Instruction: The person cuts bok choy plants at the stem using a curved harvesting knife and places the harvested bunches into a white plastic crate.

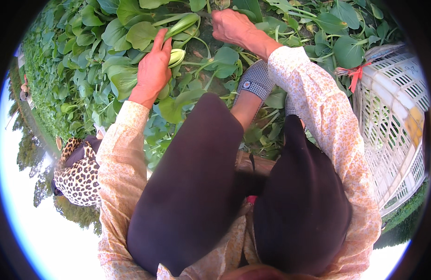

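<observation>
Leafy green plants like bok choy (182, 25) fill the upper part of the head view. My left hand (155, 66) is closed around leafy stalks, with a pale green stem base lying past its fingertips. A second cut-looking stem base (176, 57) lies beside those fingers, against the palm side. To the right, my right hand (229, 26) is curled around a tool whose handle is hidden; a short dark blade (204, 14) points from the fist towards the stem base.
A white plastic basket (379, 115) with a red tie (357, 77) stands at the right. My checked shoes (254, 78) rest among low leaves and soil. Another person in a leopard-print garment (83, 178) is at the left, and a further person (24, 91) is far off.
</observation>
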{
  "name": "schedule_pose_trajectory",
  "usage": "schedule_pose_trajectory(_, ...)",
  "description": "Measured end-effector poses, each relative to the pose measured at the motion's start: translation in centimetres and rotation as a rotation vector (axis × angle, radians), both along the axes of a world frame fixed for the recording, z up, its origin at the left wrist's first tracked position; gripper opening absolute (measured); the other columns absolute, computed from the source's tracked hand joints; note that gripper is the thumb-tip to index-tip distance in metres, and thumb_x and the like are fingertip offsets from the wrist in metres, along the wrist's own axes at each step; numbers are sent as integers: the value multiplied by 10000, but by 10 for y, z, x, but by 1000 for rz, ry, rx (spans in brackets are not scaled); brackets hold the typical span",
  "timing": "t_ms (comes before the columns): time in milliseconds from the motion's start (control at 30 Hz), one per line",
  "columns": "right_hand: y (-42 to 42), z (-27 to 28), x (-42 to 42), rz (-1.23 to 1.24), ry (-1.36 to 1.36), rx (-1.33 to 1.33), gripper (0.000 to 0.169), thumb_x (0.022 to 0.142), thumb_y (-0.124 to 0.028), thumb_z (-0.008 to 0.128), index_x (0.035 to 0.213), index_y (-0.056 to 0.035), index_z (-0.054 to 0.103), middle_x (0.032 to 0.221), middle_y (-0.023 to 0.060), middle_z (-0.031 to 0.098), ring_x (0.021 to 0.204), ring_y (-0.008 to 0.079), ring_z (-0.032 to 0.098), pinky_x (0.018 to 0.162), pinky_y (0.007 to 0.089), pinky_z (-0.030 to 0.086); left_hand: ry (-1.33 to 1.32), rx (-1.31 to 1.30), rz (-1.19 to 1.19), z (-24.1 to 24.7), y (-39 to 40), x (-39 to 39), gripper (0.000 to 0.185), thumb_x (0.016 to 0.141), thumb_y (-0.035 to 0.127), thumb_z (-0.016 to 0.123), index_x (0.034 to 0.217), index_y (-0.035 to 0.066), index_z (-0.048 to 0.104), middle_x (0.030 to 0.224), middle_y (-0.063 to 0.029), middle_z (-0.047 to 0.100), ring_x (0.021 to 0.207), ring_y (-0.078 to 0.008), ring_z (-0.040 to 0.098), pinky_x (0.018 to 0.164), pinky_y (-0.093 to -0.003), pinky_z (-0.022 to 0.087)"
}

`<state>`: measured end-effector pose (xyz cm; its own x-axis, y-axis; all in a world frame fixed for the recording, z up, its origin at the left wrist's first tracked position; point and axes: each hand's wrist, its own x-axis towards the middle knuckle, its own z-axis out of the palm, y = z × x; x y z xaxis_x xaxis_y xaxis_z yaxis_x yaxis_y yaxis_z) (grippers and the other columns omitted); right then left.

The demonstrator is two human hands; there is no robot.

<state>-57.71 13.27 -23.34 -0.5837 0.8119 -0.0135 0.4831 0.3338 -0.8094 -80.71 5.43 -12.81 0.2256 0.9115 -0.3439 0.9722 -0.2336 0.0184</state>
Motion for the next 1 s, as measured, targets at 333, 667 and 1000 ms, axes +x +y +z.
schedule_pose_trajectory(333, -62, 61, 106, -659, 533, -520, 418, 859, -256, 804, 1206, -64, 675, 827, 18, 673, 716, 144, 605, 717, 325, 531, -390, 194, -99, 67, 10, 73, 651, 720, -146, 619, 1353, -4, 558, 1553, -89, 414, 1236, -339, 588, 954, -400, 543)
schedule_pose_trajectory(667, -22, 144, 156, -765, 827, -451, 545, 768, -188, 887, 1223, -32, 630, 908, 5, 678, 718, 55, 594, 615, 215, 488, -963, -9, -222, 67, 49, 156, 639, 758, -87, 722, 1373, 9, 578, 1635, -140, 308, 1413, -285, 458, 1095, -345, 443)
schedule_pose_trajectory(1000, -21, 178, 161, -505, 526, -211, 366, 861, -247, 809, 1100, -2, 679, 769, 12, 674, 655, 51, 571, 569, 231, 448, -1259, -549, 209, 89, 84, 170, 571, 802, 179, 766, 1320, -9, 614, 1126, -36, 680, 986, -99, 615, 926, -291, 489)
